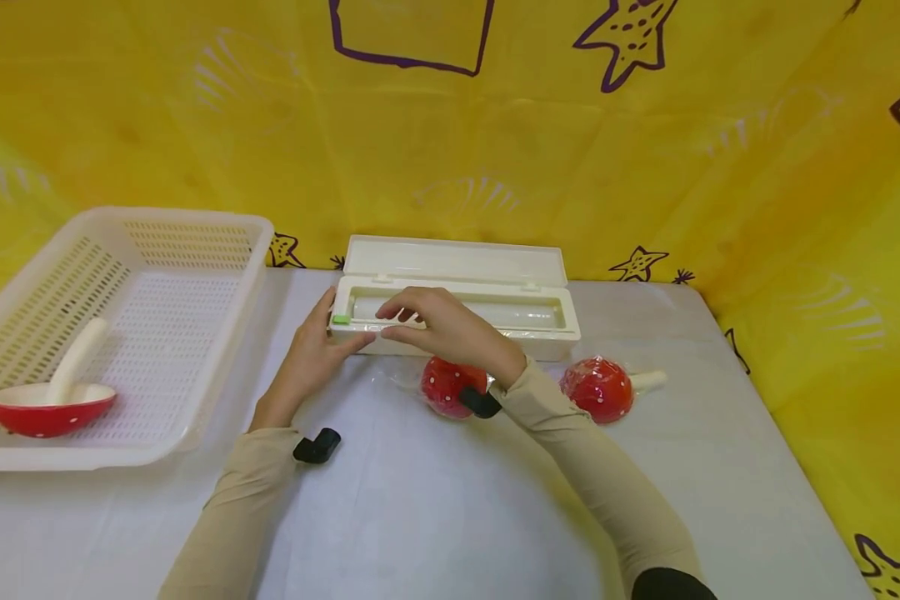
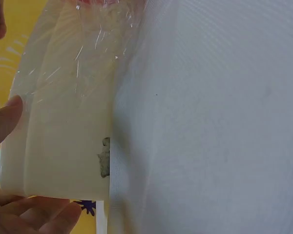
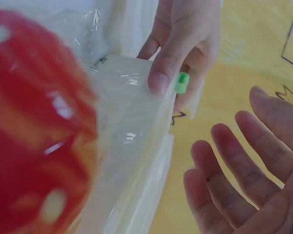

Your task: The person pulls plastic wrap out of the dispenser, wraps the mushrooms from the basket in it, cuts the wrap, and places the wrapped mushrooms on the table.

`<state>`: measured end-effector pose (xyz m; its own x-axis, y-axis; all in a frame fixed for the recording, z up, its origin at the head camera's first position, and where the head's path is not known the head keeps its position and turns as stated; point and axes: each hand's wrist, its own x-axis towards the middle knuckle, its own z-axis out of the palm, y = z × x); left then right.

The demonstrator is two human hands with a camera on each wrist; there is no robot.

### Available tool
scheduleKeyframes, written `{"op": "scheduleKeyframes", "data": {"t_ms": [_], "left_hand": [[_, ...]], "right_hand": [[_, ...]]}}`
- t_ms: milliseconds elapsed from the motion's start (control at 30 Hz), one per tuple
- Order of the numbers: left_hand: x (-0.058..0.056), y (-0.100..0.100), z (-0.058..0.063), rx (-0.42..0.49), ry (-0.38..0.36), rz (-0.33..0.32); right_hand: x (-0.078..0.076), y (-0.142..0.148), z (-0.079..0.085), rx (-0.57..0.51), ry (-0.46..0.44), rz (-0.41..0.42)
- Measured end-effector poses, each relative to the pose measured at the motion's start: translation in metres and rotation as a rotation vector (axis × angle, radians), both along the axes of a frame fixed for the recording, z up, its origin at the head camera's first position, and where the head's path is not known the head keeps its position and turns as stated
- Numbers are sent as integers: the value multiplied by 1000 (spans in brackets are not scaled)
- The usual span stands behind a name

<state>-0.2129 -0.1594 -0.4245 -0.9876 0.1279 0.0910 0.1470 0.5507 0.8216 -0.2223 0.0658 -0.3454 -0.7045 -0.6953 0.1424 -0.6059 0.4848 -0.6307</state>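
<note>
A long cream cling film dispenser point(image 1: 540, 343) stands at the back of the table with its lid point(image 1: 457, 258) raised and a clear roll inside. At its left end my left hand point(image 1: 311, 354) grips it, the thumb on the front and fingers around the end, near a green slider point(image 3: 182, 83). My right hand point(image 1: 450, 325) hovers over the dispenser's front edge, fingers spread and loosely bent, holding nothing. Clear film hangs down the front, seen in the left wrist view. Just before the dispenser lies a red, white-dotted ladle point(image 1: 442, 383), partly hidden by the right wrist.
Right of it lies another red ladle point(image 1: 598, 387), wrapped in clear film, its white handle pointing right. On the left, a white slotted basket point(image 1: 228, 367) holds an unwrapped red ladle point(image 1: 48, 421). A yellow patterned cloth point(image 1: 450, 150) hangs behind the table.
</note>
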Motion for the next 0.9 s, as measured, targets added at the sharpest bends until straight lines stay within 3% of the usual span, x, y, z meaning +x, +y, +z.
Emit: {"op": "scheduleKeyframes", "data": {"t_ms": [300, 567, 900], "left_hand": [[-3, -8, -6, 129, -35, -15], [-4, -8, -8, 185, -69, -19], [-2, -9, -7, 157, -47, 9]], "right_hand": [[-24, -31, 1, 131, 13, 84], [-40, -51, -6, 201, -61, 105], [-43, -67, -9, 212, -21, 73]]}}
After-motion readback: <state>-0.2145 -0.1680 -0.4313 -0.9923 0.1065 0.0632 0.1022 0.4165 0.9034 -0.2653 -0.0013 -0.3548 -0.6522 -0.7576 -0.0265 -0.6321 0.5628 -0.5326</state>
